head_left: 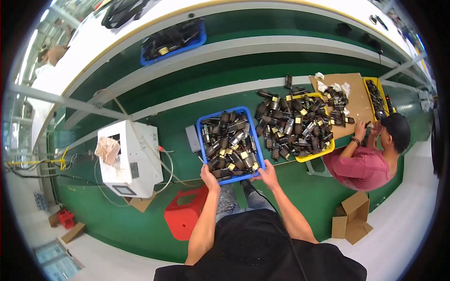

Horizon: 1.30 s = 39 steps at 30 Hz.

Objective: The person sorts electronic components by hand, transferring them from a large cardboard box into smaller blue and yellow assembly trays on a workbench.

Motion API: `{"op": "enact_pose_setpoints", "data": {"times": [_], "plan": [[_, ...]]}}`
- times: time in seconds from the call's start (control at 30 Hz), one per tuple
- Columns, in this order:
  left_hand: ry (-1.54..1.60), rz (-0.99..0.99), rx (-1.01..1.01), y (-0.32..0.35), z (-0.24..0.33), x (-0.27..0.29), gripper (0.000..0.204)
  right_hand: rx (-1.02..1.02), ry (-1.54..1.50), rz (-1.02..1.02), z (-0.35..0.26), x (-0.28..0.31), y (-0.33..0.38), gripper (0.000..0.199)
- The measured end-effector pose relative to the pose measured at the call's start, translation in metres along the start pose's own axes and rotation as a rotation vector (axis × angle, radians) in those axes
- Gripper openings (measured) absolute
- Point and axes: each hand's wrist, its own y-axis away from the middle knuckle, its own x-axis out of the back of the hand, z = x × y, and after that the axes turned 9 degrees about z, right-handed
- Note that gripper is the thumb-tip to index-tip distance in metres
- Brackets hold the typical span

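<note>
A blue plastic tray (233,179) full of dark cylindrical parts (228,136), several bearing yellow labels, is in front of me at the near edge of the green bench. My left hand (209,178) grips its near left corner. My right hand (267,174) grips the near right corner, with its fingers partly hidden under the rim. Whether the tray rests on the bench or is lifted a little, I cannot tell. Close to its left side lies a grey rectangular block (192,138).
A yellow bin (323,153) heaped with similar parts stands to the right, beside a seated co-worker (368,159). A white machine (129,159) with hoses is on the left. Below are a red stool (185,215) and an open carton (351,218). Another blue tray (199,40) sits on the shelf.
</note>
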Motion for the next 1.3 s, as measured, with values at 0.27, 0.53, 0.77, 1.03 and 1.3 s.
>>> {"op": "enact_pose_setpoints", "data": {"times": [0.27,0.53,0.77,1.03,1.3], "plan": [[0.038,0.007,-0.05,0.051,0.058,0.006,0.049,0.16,0.013,0.089,-0.045,0.01,0.034,0.026],[0.204,-0.242,-0.106,0.114,0.189,-0.045,0.051,0.525,0.082,0.174,-0.175,0.039,0.07,0.025],[0.25,-0.474,-0.16,0.082,0.283,-0.157,0.059,0.639,0.048,0.199,-0.313,0.028,0.024,0.015],[-0.121,-0.254,-0.193,0.034,0.345,-0.283,0.063,0.704,0.096,0.16,-0.385,0.013,-0.115,0.014],[-0.061,-0.359,-0.529,-0.009,0.366,-0.321,0.083,0.594,0.191,0.174,-0.43,-0.01,-0.192,0.02]]}}
